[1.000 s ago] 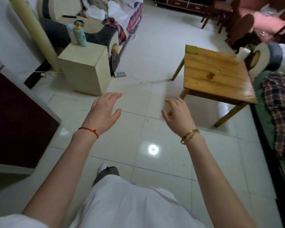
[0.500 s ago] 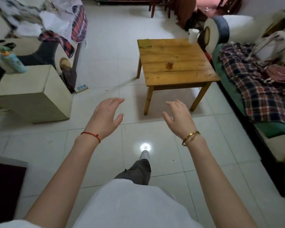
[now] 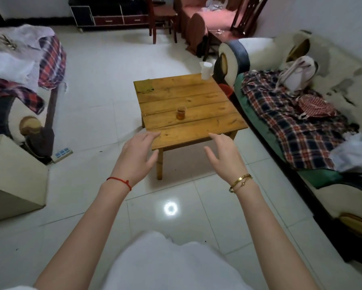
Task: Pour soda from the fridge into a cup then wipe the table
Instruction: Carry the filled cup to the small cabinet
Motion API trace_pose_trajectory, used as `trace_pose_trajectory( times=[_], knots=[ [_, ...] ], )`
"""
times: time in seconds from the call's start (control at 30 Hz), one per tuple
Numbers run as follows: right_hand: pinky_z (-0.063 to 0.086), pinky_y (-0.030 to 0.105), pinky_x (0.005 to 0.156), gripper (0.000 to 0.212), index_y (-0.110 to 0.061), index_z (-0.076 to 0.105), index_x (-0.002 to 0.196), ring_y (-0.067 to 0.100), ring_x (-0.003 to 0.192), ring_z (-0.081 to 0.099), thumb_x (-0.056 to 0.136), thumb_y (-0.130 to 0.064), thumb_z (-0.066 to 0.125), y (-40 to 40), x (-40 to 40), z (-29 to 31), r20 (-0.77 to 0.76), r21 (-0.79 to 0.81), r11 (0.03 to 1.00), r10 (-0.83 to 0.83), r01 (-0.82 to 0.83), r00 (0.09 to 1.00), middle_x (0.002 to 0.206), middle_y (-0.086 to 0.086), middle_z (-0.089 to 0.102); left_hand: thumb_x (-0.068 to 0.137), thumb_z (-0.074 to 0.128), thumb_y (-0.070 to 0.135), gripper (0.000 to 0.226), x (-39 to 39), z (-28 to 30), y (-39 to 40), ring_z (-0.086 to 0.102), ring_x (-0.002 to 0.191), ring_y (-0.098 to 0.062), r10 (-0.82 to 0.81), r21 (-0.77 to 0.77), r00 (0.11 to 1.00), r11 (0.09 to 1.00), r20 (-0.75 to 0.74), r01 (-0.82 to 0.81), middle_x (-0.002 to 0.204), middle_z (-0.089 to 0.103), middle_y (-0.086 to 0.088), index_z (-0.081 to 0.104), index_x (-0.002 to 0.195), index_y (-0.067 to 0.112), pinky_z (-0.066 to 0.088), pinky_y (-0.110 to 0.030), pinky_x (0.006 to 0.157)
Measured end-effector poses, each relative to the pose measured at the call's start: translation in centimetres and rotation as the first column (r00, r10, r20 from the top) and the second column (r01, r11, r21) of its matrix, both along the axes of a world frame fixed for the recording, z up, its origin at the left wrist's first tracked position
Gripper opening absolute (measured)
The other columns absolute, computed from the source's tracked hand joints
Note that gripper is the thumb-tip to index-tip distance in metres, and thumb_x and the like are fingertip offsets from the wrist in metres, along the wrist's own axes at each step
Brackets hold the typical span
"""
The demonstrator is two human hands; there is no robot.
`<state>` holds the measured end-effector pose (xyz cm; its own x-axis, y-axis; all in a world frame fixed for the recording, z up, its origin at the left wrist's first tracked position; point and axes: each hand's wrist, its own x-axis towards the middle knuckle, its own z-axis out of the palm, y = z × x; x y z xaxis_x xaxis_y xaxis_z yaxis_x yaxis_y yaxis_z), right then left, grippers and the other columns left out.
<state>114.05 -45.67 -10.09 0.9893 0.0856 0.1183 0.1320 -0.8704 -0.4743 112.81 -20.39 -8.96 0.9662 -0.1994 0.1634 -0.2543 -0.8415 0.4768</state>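
A: What are the hands doing?

B: Both are held out in front, holding nothing. The left hand [image 3: 135, 155] has its fingers straight and loosely spread, thumb apart; the right hand [image 3: 226, 155] is the same, relaxed and spread.

A: Where's the cup from there?

B: A small glass cup [image 3: 181, 113] with amber liquid stands upright beyond the fingertips, roughly between the two hands, near the middle of the wooden table [image 3: 197, 130]. Neither hand touches it or the table.

A: Anything else past the hands?

B: A white cup [image 3: 206, 70] on the far corner beyond the right hand, and a yellowish cloth [image 3: 144, 87] on the far corner beyond the left hand.
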Motion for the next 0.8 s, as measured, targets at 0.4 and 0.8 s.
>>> trace_pose_trajectory(
  times=[0.4,0.8],
  knots=[
    [0.036,0.035,0.112,0.05,-0.015,0.043,0.142,0.017,0.135,0.039,0.098,-0.036,0.049,-6.0,16.1,-3.2,-0.071,0.05,0.999,0.025,-0.021,0.997,0.14,0.003,0.05,0.097,0.054,0.023,0.047,15.6,-2.4,-5.4,0.045,0.132,-0.019,0.043,0.03,0.997,0.999,-0.057,-0.041,0.141,0.053,-0.001,0.046,0.143,0.019,0.038,-0.043,0.111],
    [0.041,0.036,0.108,0.046,-0.014,0.046,0.139,0.02,0.13,0.046,0.099,-0.036,0.047,-12.9,35.2,-5.7,-0.221,0.036,0.978,0.209,-0.207,0.952,0.139,0.004,0.052,0.095,0.058,0.023,0.052,30.2,-6.2,-13.2,0.045,0.133,-0.022,0.276,0.038,0.942,0.961,-0.191,-0.274,0.144,0.051,-0.004,0.043,0.146,0.019,0.04,-0.04,0.112]
  ],
)
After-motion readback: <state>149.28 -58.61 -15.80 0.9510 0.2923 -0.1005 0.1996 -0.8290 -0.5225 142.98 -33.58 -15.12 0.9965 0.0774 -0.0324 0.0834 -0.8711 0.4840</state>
